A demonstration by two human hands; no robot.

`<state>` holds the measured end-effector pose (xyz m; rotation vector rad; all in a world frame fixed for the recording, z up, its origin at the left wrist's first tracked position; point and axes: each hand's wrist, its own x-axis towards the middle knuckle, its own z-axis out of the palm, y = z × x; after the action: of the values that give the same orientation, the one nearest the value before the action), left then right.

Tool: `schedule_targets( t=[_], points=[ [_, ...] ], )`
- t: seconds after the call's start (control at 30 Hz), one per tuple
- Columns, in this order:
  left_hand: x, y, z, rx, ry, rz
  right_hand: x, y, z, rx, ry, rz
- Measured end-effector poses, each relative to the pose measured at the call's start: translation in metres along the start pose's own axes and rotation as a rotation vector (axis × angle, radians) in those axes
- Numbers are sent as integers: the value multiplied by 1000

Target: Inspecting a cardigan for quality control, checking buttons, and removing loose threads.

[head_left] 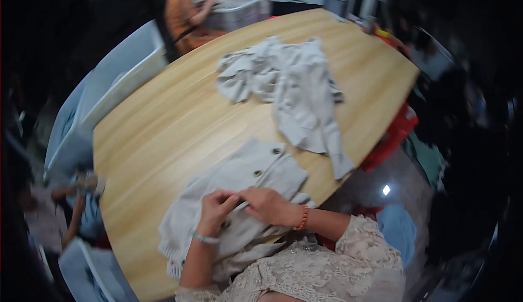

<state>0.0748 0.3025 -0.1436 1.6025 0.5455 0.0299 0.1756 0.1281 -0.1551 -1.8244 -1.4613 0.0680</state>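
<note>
A pale grey knitted cardigan (204, 193) with large dark buttons lies across the near edge of the wooden table, partly under my forearms. My left hand (217, 212) pinches the button edge of the cardigan between thumb and fingers. Close against it, my right hand (267, 206) is closed on the same edge, the fingertips of both hands almost meeting. One button shows just below the left fingers, and two more lie beyond the hands. Whether a button sits between my fingertips is hidden.
Farther up the table (147, 138) lies a crumpled heap of similar pale knitwear (302, 84). Light blue bins (117, 78) stand along the left side. At the far side a person in orange (185, 16) reaches to a white bin (245, 7); another person (49, 215) sits at left.
</note>
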Motion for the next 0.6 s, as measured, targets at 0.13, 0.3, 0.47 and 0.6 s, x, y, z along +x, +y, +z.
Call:
schedule_targets(
  t=[0.13, 0.3, 0.47, 0.6],
  points=[
    [-33, 7, 7, -36, -124, 194, -7, -2, 2, 18, -84, 75],
    [-35, 4, 16, 324, 41, 294, -11, 4, -1, 1, -106, 68],
    [-29, -6, 13, 361, 98, 375, -6, 8, -4, 3, -151, -12],
    [-27, -8, 13, 346, 93, 388, -10, 11, 6, 2, -29, -34]
  ],
)
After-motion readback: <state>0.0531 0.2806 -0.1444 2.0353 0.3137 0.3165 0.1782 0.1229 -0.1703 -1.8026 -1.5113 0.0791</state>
